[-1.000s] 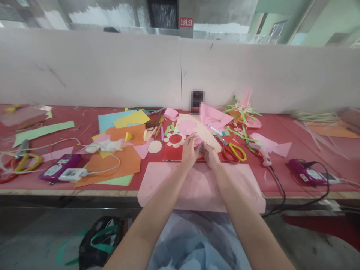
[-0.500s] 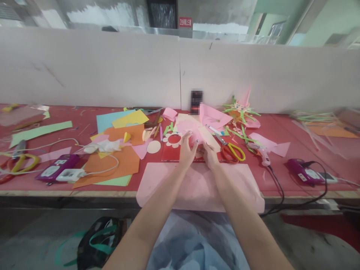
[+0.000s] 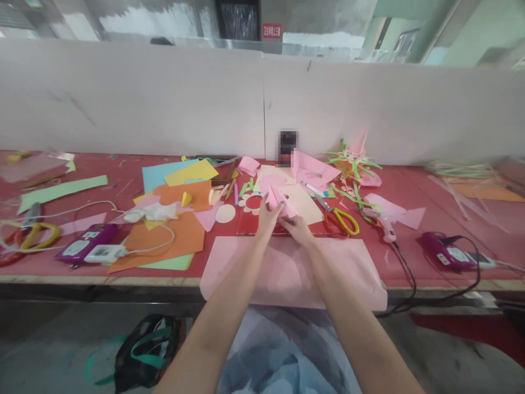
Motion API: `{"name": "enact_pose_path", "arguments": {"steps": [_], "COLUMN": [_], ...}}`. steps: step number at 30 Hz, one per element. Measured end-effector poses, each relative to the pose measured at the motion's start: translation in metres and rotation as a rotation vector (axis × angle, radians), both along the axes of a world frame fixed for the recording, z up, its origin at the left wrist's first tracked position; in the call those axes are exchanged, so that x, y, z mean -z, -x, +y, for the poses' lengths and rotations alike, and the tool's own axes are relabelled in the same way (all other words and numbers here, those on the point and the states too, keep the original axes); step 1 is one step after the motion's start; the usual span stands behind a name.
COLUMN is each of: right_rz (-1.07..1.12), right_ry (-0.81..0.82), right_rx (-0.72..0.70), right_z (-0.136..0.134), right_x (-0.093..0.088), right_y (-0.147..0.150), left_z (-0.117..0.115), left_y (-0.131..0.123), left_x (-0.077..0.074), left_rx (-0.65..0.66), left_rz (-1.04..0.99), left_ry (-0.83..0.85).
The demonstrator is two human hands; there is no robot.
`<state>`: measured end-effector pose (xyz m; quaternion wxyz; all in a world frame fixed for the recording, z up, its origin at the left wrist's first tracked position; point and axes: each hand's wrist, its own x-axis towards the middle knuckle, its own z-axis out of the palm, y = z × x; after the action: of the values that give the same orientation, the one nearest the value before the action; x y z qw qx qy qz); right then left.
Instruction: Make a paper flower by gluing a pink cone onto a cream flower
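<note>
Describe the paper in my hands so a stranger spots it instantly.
On the red table, find the pale pink sheet hanging over its front edge. Just beyond it, the left hand and right hand hold the folded pink paper. Unlike nearby pink paper scraps lying loose, it alone is held.

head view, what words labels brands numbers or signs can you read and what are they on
"卫生间…上三楼": small red sign above the white partition; its middle character is too blurred.
Purple box at the left: markings too small to read.
Purple box at the right: markings too small to read.
</note>
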<state>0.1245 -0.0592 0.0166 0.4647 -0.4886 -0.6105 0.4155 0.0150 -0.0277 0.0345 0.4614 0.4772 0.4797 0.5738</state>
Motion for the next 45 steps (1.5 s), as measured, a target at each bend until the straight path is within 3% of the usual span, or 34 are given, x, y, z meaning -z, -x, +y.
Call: {"name": "enact_pose_path", "arguments": {"steps": [4,10,16,21,27,31,37,45], "right_rz": [0.187,0.682,0.962,0.992,0.98,0.975,0.968,0.952], "right_ry": [0.053,0.187,0.316,0.341,0.255,0.218,0.19,0.236], "right_rx": [-0.029,-0.111,-0.16,-0.134,-0.092,-0.046,-0.016,-0.062], "right_z": [0.001,0.005,0.004,0.002,0.005,0.006,0.004,0.005], "right_x": [0.002,0.004,-0.004,-0.007,-0.003,-0.002,-0.003,-0.001], "right_y": [-0.001,-0.007,-0.008,-0.008,-0.008,-0.008,-0.007,-0.009], "left_z": [0.005,0.013,0.01,0.004,-0.004,-0.009,-0.013,-0.008], "left_y": [0.001,0.004,0.003,-0.001,0.0,-0.002,-0.006,-0.003], "left_x": [0.004,0.015,0.01,0.006,0.007,0.006,0.007,0.012], "left_rx": [0.012,0.035,0.085,0.176,-0.049,-0.006,0.07,0.007], "left_rz": [-0.19,-0.334,-0.248,0.032,0.427,0.621,0.843,0.814], "left_ry": [0.069,0.046,0.057,-0.085,-0.477,-0.683,-0.761,-0.759]}}
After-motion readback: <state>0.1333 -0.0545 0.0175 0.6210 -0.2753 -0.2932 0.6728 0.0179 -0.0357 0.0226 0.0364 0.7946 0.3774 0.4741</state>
